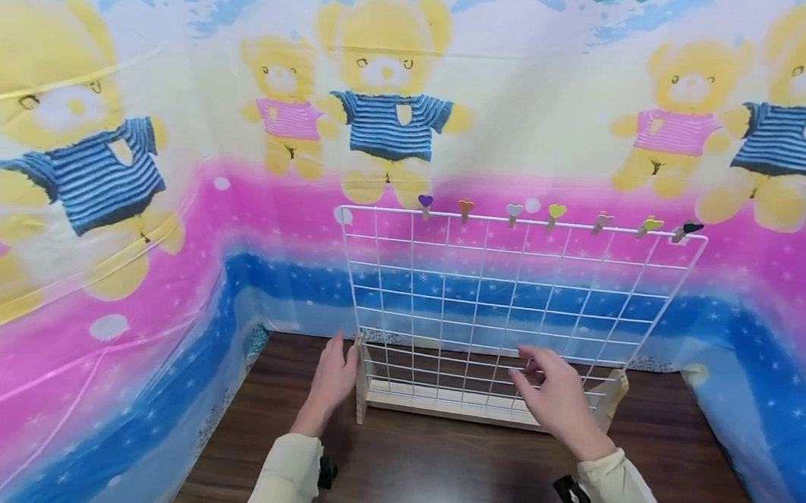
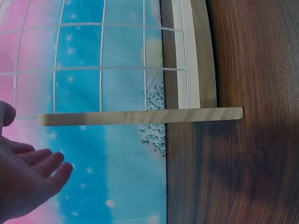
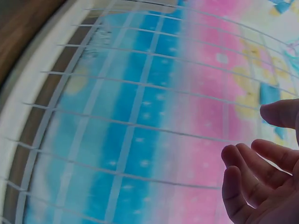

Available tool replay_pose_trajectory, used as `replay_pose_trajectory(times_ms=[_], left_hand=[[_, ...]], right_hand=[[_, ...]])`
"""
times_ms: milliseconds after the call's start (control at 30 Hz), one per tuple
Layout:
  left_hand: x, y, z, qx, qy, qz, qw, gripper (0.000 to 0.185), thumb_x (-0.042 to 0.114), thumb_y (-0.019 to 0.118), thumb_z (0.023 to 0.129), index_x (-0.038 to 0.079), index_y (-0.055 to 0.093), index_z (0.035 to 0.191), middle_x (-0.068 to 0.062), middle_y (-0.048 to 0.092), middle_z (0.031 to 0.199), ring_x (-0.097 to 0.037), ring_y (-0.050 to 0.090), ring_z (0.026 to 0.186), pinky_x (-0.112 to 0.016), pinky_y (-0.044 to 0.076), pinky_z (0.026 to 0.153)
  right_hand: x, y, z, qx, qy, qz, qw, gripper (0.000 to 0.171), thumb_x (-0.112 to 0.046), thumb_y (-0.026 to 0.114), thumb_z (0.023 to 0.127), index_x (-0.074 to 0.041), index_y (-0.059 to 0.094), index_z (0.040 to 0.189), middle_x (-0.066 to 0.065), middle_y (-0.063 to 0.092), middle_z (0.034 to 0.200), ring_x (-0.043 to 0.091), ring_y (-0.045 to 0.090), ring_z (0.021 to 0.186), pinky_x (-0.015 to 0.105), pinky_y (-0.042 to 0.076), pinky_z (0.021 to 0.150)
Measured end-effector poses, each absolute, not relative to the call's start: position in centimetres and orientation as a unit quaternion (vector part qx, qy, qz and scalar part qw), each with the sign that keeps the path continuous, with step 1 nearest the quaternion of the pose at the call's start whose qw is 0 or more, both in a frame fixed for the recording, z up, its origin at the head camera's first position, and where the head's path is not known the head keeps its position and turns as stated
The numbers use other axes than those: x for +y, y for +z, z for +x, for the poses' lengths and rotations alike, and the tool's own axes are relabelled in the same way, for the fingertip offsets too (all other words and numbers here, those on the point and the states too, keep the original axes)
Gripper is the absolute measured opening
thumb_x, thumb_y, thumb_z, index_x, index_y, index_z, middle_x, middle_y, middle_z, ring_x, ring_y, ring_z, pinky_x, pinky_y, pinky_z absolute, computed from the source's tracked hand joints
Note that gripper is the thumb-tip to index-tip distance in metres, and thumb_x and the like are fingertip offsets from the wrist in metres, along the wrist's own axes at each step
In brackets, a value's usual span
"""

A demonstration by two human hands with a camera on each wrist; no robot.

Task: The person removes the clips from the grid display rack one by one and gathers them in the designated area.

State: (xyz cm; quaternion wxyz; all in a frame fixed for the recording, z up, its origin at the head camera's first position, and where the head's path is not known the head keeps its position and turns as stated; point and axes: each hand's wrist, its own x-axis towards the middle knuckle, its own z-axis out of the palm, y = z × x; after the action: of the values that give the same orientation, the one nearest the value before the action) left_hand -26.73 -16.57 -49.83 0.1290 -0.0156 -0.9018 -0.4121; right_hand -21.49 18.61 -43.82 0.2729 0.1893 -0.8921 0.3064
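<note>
A white wire grid [image 1: 482,301] stands upright in a pale wooden base [image 1: 449,410] on a dark wood table. Beside the base's left side piece [image 1: 362,382] is my left hand [image 1: 331,377], its fingers loosely extended. In the left wrist view those fingers [image 2: 49,163] lie apart from that side piece [image 2: 140,116], holding nothing. My right hand [image 1: 559,400] hovers in front of the grid's lower right part, thumb and fingers apart. The right wrist view shows its fingers [image 3: 254,172] loosely bent with nothing between them. Several small heart-topped clothespins [image 1: 555,214] line the grid's top wire.
Behind and at the sides hangs a cloth [image 1: 533,114] printed with teddy bears and pink and blue bands. The dark wood table [image 1: 419,473] extends in front of the base. A black band part [image 1: 571,490] shows at the right cuff.
</note>
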Motion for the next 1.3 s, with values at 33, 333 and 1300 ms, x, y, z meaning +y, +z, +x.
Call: replay_pose_trajectory(times_ms=[33, 333, 1300], left_hand=[[-16.6, -49.8, -27.0, -0.899, -0.420, -0.019, 0.123, 0.052, 0.018, 0.039, 0.101, -0.010, 0.028, 0.142, -0.031, 0.031, 0.143, -0.042, 0.030, 0.132, -0.052, 0.027, 0.104], [-16.6, -50.0, -28.6, -0.873, -0.476, -0.051, 0.094, 0.043, 0.014, 0.037, 0.103, -0.003, 0.034, 0.142, -0.026, 0.041, 0.138, -0.038, 0.039, 0.127, -0.051, 0.033, 0.101], [-16.6, -52.9, -29.8, -0.852, -0.506, -0.077, 0.111, 0.037, 0.014, 0.035, 0.104, 0.007, 0.044, 0.140, -0.018, 0.042, 0.141, -0.037, 0.036, 0.129, -0.053, 0.031, 0.100]], right_hand=[[18.4, -43.1, -21.6, -0.890, 0.308, 0.194, 0.275, 0.034, -0.009, 0.073, 0.081, -0.002, 0.065, 0.113, 0.006, 0.063, 0.088, 0.016, 0.062, 0.070, 0.034, 0.051, 0.061], [16.4, -36.7, -22.3, -0.875, 0.302, 0.253, 0.283, 0.034, -0.015, 0.070, 0.086, -0.004, 0.064, 0.117, 0.007, 0.064, 0.104, 0.012, 0.059, 0.073, 0.034, 0.051, 0.064], [7.1, -22.0, -27.1, -0.873, 0.326, 0.281, 0.229, 0.038, -0.012, 0.058, 0.095, -0.004, 0.054, 0.132, 0.010, 0.058, 0.115, 0.010, 0.059, 0.056, 0.025, 0.051, 0.058]])
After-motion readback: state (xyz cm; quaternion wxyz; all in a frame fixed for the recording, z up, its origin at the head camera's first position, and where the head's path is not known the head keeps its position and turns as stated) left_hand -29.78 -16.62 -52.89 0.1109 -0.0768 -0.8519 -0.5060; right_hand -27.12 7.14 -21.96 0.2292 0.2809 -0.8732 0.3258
